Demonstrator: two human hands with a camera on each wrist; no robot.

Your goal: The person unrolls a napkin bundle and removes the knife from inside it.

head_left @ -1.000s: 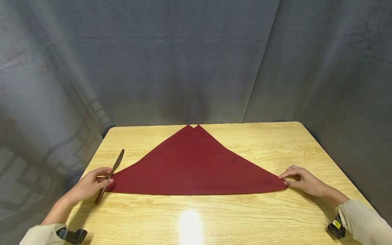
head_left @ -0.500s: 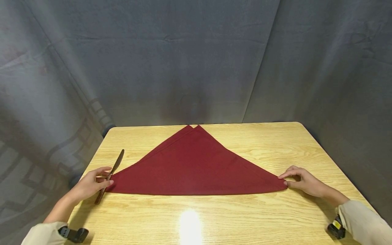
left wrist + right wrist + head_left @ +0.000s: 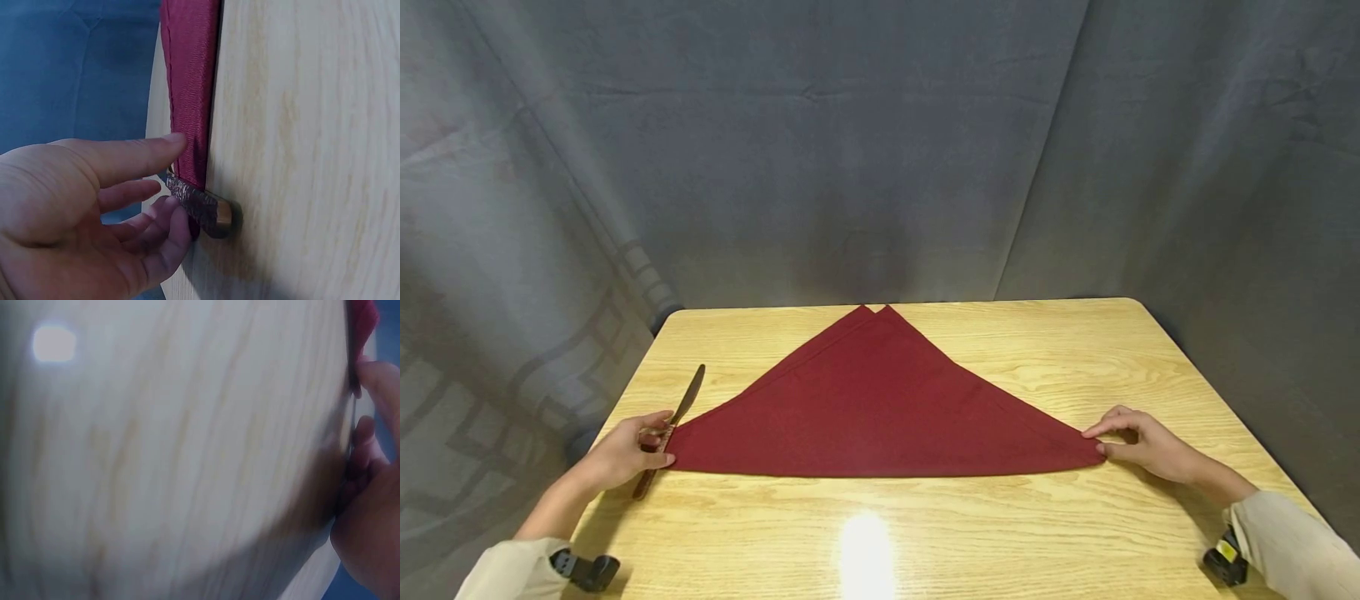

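Napkin is lying flat as a triangle on the bench, left hand and right hand still pinching its corners, left fingers having edged slightly inward over the knife.

A light wooden table fills the lower half of the frame. A dark red napkin, folded into a triangle, lies at its centre; a knife lies at centre left.
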